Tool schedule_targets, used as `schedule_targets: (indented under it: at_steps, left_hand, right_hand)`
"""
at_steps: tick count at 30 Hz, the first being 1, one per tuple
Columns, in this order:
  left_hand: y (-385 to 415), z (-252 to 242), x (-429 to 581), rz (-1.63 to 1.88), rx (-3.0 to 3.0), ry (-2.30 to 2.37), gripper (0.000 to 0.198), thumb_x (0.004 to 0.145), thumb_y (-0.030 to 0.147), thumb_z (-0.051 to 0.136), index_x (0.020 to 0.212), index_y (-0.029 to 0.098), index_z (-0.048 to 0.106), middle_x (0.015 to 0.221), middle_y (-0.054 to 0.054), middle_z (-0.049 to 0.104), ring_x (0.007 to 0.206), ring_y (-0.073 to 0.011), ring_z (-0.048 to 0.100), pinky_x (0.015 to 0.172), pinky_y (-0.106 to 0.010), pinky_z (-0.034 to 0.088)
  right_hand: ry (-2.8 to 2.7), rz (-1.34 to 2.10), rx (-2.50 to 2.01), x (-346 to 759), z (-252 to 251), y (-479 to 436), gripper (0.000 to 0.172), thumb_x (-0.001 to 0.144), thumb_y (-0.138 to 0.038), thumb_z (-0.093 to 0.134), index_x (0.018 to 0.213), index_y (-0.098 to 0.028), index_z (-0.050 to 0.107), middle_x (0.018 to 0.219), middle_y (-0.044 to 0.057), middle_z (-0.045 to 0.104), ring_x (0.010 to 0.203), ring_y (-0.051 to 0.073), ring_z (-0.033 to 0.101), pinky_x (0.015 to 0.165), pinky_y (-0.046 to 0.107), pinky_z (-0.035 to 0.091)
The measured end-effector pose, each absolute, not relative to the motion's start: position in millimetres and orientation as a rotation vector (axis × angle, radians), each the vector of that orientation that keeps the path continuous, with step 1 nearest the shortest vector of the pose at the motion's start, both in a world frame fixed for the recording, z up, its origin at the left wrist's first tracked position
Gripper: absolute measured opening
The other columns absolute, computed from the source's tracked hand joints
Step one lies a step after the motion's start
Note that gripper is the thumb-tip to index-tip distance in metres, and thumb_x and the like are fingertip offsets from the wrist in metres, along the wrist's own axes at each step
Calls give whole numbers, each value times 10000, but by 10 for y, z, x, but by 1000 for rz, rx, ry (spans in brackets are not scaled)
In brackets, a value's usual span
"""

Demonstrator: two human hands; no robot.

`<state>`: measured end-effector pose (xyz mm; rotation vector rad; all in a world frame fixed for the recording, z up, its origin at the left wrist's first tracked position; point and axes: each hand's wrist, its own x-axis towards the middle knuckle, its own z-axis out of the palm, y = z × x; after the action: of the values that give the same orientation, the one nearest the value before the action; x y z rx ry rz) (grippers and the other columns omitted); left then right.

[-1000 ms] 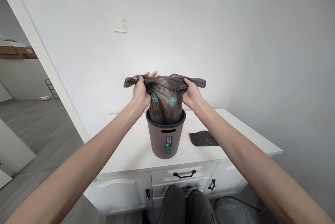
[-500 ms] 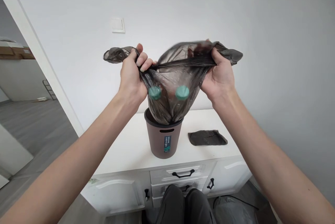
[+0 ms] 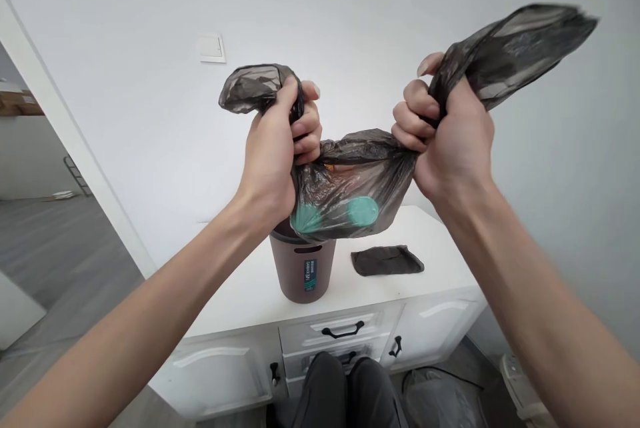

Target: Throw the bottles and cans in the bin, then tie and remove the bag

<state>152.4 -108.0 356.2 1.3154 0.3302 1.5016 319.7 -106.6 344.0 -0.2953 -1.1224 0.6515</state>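
Head view: dark trash bag [image 3: 353,181] pulled out sideways, up by the bin [image 3: 300,275]

Left hand [image 3: 277,145] and right hand [image 3: 455,138] clamped on bunched ends, long axis left-right, right tail poking up-right.

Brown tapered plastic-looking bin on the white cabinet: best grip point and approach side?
Likely the dark oblong slot under the dark rim of the bin, from the near side: it faces the camera and the bin stands upright. Coming from above looks worse, since the translucent black plastic bag, held by the left hand and right hand, covers much of the rim in this view.
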Motion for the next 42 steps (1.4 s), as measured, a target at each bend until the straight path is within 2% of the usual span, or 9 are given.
schedule_targets:
  at_steps: [3,7,14,22,32,42]
  left_hand:
    - [-1077,3559,1612,1506,1404,342,380,1095,286,441,743,170,526,585,72,253,420,-25,243,403,-150,208]
    - [-1030,3553,1712,1482,1447,413,340,1042,366,582,759,183,542,582,72,307,430,-35,290,406,-159,240]
    - [-918,3533,1745,1435,1496,443,339,1036,416,582,785,195,531,546,90,308,408,-43,289,392,-160,237]
    - [-847,3463,1740,1347,1489,510,320,1026,427,602,816,198,526,529,102,318,390,-39,269,375,-157,207]
    - [-879,3463,1748,1302,1514,524,347,1014,434,618,780,194,531,513,108,297,381,-37,261,371,-161,199]
    - [-884,3460,1756,1300,1509,496,362,981,477,662,787,203,527,504,110,310,372,-38,273,360,-173,173]
  right_hand:
    - [-1217,349,-393,3194,3393,-1060,321,1061,-406,552,785,-244,531,663,-51,234,497,99,188,430,270,129]
    - [-1307,92,-574,3167,3351,-1036,424,1043,-592,520,795,-248,532,682,-31,338,536,112,309,476,286,231]
    - [-1378,312,-611,3136,3316,-1067,421,1019,-602,558,808,-239,530,633,-62,291,505,99,251,454,271,214]
    - [-1479,351,-759,3140,3230,-1042,525,958,-743,531,812,-239,544,651,-47,366,521,102,333,470,251,284]
    - [-1511,355,-808,3125,3241,-1025,494,981,-707,522,846,-233,539,676,-38,419,551,106,375,507,253,334]
    - [-1483,403,-792,3111,3248,-1051,486,957,-708,563,829,-240,525,666,-42,399,546,110,351,477,246,305]
